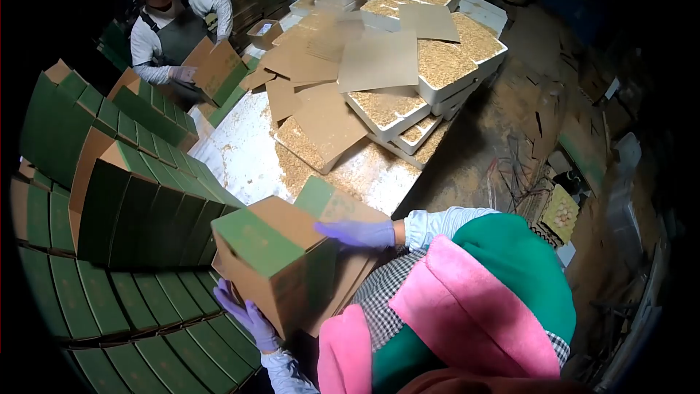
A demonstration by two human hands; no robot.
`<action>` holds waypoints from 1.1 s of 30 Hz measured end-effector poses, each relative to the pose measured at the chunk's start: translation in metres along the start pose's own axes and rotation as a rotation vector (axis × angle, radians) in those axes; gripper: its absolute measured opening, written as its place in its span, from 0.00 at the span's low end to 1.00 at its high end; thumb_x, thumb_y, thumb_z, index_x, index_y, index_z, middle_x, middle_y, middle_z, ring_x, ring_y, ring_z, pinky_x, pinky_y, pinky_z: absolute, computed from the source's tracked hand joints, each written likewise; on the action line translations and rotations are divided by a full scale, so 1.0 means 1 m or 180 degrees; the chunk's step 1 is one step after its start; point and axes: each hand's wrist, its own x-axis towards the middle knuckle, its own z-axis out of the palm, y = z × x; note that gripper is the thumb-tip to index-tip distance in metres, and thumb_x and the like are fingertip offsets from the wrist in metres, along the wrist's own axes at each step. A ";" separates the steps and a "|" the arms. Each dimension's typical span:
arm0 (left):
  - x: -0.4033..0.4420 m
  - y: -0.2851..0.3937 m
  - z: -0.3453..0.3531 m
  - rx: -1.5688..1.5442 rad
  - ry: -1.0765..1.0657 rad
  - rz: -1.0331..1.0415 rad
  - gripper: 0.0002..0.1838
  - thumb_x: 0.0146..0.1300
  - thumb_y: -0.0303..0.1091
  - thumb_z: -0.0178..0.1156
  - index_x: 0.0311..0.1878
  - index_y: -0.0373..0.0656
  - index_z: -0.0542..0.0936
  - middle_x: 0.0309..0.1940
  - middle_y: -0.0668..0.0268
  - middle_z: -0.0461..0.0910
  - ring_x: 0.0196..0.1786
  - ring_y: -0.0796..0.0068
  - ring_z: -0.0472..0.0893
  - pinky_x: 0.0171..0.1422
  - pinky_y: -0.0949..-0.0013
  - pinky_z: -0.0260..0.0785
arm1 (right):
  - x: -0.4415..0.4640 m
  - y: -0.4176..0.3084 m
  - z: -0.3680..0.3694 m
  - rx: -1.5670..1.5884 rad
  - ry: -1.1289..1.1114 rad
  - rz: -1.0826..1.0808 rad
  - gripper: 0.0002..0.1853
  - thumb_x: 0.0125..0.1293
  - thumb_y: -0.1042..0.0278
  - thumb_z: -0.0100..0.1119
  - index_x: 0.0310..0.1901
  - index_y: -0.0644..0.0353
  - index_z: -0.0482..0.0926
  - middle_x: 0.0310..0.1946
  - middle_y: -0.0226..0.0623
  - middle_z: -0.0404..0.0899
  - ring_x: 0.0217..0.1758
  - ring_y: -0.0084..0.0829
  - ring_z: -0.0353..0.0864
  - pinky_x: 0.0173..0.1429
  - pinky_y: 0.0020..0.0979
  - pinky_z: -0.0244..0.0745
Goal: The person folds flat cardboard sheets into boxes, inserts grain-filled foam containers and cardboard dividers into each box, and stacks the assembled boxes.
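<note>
A green and brown cardboard box (281,266) is tilted in front of my body, its top flaps partly folded over. My left hand (248,317), in a purple glove, grips the lower left side of the box, its fingers spread along the cardboard. My right hand (357,233), also gloved, lies with fingers stretched out flat over the box's upper right edge. Behind that hand a green and brown flap (339,201) stands up. Brown cardboard (350,277) shows below, between the box and my checked clothing. The underside of the box is hidden.
Rows of green boxes (146,211) are stacked at left. A table (233,146) carries white trays (394,117) of grainy material and loose cardboard sheets (379,58). Across it, a person (179,29) in an apron handles another box (215,69). A yellow egg tray (560,215) stands at right.
</note>
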 end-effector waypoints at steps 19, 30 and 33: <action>-0.020 -0.028 0.051 0.1515 0.0019 -0.1499 0.36 0.67 0.27 0.45 0.78 0.34 0.49 0.79 0.47 0.50 0.80 0.56 0.54 0.82 0.62 0.44 | -0.020 -0.031 -0.401 -0.1040 0.5646 -0.0561 0.38 0.66 0.49 0.62 0.67 0.67 0.59 0.62 0.52 0.66 0.59 0.47 0.71 0.66 0.40 0.59; -0.007 -0.048 0.037 0.0617 0.0059 -0.1804 0.38 0.64 0.24 0.45 0.78 0.37 0.50 0.75 0.51 0.57 0.72 0.63 0.64 0.72 0.68 0.58 | -0.012 0.011 -0.429 0.0645 0.4513 -0.0388 0.49 0.53 0.42 0.75 0.66 0.62 0.59 0.50 0.40 0.76 0.43 0.29 0.78 0.28 0.32 0.76; -0.011 -0.048 0.042 0.1342 0.0134 -0.1516 0.38 0.64 0.23 0.45 0.79 0.38 0.50 0.75 0.52 0.59 0.68 0.66 0.68 0.67 0.69 0.63 | -0.007 -0.034 -0.371 0.1157 0.4456 -0.0131 0.56 0.50 0.38 0.76 0.70 0.59 0.51 0.54 0.41 0.75 0.46 0.30 0.78 0.27 0.32 0.75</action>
